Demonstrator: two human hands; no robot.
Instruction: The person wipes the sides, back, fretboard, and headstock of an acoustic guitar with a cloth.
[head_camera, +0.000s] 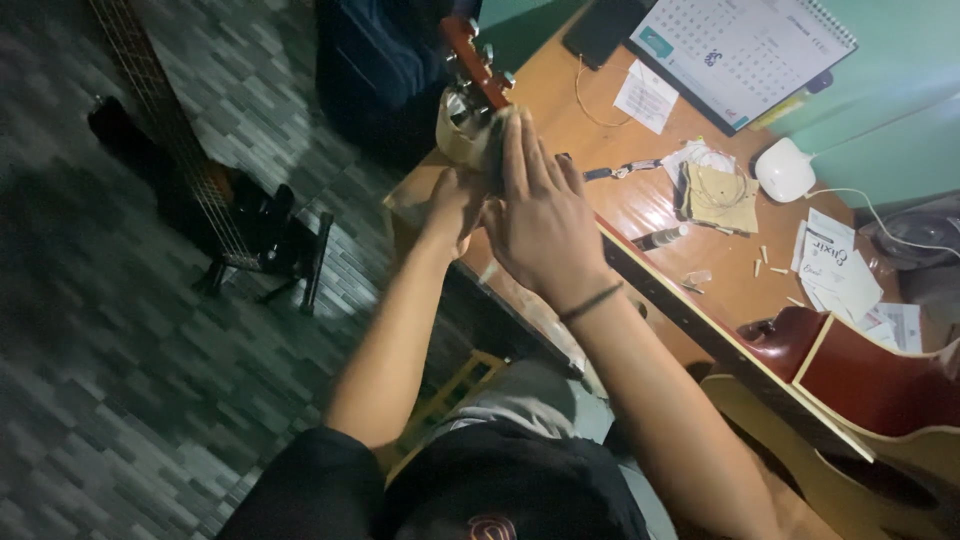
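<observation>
Up close, the right hand (540, 225) lies flat, fingers (520, 150) straight and pressed together against the guitar headstock (478, 68); the left hand (458, 200) curls beneath the neck, its fingers hidden, so I cannot tell their grip. Glossy red-brown wood with metal tuners, the guitar (850, 400) lies slantwise on the orange counter (640, 210), its body nearest the person, a white round lamp (785, 170) beyond its neck

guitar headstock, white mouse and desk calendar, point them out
guitar headstock (468, 52), head view, red face by the tuners
white mouse (784, 170), head view, top shell
desk calendar (740, 50), head view, middle of page
</observation>
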